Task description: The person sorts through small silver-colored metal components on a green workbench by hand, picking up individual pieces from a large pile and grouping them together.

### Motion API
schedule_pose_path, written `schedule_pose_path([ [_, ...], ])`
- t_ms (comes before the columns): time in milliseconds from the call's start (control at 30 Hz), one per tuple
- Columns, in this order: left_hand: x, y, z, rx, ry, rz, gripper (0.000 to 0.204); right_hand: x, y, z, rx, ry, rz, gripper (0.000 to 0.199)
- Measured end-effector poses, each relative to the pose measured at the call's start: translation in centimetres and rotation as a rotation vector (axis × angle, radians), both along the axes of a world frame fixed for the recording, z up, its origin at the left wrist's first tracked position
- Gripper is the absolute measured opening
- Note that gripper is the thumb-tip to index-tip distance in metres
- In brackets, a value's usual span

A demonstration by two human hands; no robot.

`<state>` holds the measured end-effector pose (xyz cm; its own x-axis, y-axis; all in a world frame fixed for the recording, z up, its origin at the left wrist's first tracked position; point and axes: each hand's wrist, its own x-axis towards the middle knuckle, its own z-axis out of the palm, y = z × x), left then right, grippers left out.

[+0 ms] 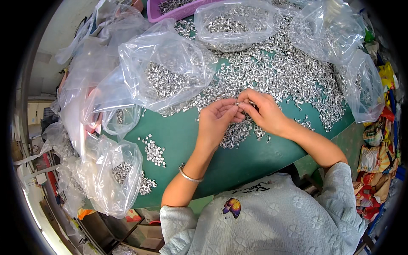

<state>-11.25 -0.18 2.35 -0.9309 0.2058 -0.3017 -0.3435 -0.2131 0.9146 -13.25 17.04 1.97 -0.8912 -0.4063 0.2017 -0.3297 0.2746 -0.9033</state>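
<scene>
My left hand (214,121) and my right hand (267,114) meet above the middle of the green table (187,134). Between their fingertips is a small silvery metal piece (236,103), mostly covered by the fingers, so its exact shape does not show. Both hands are closed in a pinch on it. Just below them lies a small pile of curved, hook-like metal pieces (233,138). Beyond the hands, a wide spread of similar shiny pieces (255,70) covers the far part of the table.
Clear plastic bags with metal pieces stand at the left (170,80), back (233,25) and right (363,85). A purple basket (158,13) is at the far edge. Small rounded metal pieces (154,152) lie left of my left forearm, near another filled bag (121,170).
</scene>
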Motion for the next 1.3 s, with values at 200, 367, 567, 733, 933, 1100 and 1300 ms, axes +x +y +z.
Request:
schedule_pose_path([
  [200, 0.4, 0.1, 0.7, 0.136, -0.053, 0.035, 0.021, 0.8, 0.4, -1.2, 0.065, 0.268, -0.013, 0.011],
  [367, 1.6, 0.8, 1.3, 0.018, 0.079, 0.115, 0.023, -0.1, 1.2, 0.3, 0.282, 0.538, 0.094, 0.018],
  [567, 2.4, 1.7, 1.8, -0.139, 0.356, 0.223, 0.023, 0.2, 1.4, 1.9, 0.036, -0.190, 0.158, 0.017],
  [733, 2.7, 1.9, 2.3, -0.326, 0.431, 0.256, 0.022, 0.2, 1.2, 1.9, -0.279, -0.546, 0.147, 0.012],
  [933, 2.9, 1.4, 1.4, -0.633, 0.663, 0.234, 0.022, 0.7, 1.1, 2.2, -0.227, -0.534, 0.138, 0.013],
  [1100, 2.9, 0.6, 1.5, 0.006, 0.262, 0.026, 0.020, -0.7, 3.4, 1.1, -0.599, -1.197, 0.473, 0.013],
  [1300, 4.0, 0.7, 1.1, -0.393, 0.501, 0.028, 0.016, -0.1, 2.7, 2.6, -0.047, -0.400, 0.256, 0.010],
])
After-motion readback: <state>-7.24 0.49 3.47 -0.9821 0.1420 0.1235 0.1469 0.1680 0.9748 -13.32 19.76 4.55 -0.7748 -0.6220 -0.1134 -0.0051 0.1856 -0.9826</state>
